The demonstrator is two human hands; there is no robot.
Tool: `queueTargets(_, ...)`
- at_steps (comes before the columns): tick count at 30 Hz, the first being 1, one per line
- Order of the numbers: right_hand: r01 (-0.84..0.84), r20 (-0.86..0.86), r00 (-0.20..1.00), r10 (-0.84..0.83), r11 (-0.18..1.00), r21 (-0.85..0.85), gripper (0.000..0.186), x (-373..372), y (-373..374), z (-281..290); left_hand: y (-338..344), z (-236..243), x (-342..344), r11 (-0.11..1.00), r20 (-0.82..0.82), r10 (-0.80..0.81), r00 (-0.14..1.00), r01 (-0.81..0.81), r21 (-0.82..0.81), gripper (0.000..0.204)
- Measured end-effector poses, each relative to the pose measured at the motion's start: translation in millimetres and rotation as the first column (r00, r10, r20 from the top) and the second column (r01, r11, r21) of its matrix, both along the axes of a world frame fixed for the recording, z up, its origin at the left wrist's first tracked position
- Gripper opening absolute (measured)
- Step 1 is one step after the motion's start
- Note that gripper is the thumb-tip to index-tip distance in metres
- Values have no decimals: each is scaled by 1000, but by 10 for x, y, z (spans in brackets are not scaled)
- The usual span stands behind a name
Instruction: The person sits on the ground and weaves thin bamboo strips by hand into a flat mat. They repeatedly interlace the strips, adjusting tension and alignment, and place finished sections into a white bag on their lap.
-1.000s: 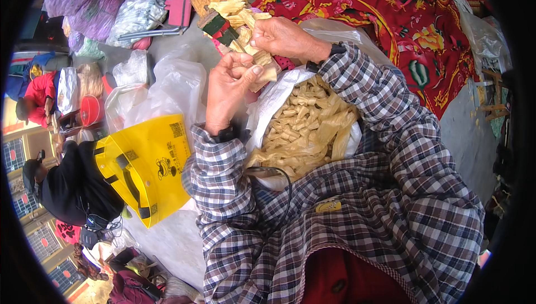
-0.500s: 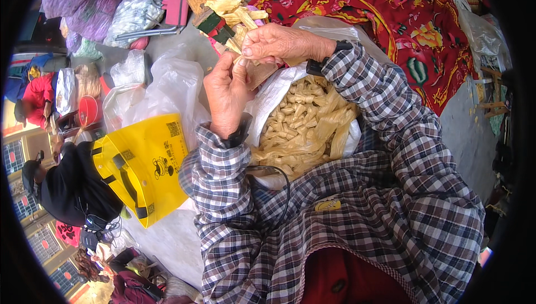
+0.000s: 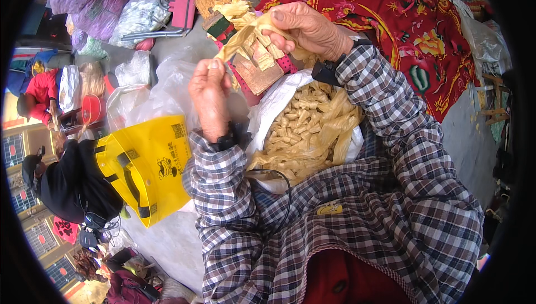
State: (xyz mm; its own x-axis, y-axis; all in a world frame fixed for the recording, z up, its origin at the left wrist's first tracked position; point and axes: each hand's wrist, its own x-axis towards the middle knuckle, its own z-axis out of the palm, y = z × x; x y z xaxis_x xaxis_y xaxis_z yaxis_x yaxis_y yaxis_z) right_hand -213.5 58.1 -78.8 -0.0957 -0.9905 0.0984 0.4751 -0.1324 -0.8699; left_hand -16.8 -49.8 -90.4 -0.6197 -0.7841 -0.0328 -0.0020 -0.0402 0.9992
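A soft, tan, slightly see-through strip (image 3: 244, 37) is stretched between my two hands. My left hand (image 3: 211, 97) pinches its lower left end between thumb and fingertips. Higher and to the right, my right hand (image 3: 312, 29) is closed on its other end, and a loose piece hangs below that hand. Under the strip lies a small brown board (image 3: 258, 76) with short tan pieces on it. Folded tan strips (image 3: 234, 9) are heaped just beyond. Nearer to me, an open white sack (image 3: 261, 117) holds many small tan knots (image 3: 301, 118) and some loose lengths.
A yellow bag (image 3: 151, 164) and clear plastic bags (image 3: 167, 89) lie at left. A red patterned cloth (image 3: 391, 30) spreads at far right. Beyond the bags stands a pink and metal folding chair (image 3: 183, 8). Another person in black (image 3: 75, 184) sits at the left edge.
My hands were close together over the board, fingers meeting. They have moved apart, the right up and rightward, the left slightly down and left, with the strip now drawn out between them.
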Motion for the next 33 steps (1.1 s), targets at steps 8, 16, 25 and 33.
queueTargets(8, 100, -487, 854, -184, 976, -193, 42, 83, -79, -114, 268, 18, -107, 906, -222, -287, 932, 339, 254, 28)
queueTargets(16, 226, -824, 353, -444, 895, -385, 17, 221, -118, -315, 186, 22, -98, 962, -28, -273, 962, 272, -18, 19)
queueTargets(25, 109, -838, 523, -157, 987, -117, 29, 259, -77, -314, 94, -150, -131, 984, -85, -96, 992, 81, -158, 24)
queueTargets(33, 27, -795, 603, -70, 997, -68, 31, 296, -130, -361, 205, -150, -146, 981, -67, -152, 986, 142, -133, 9)
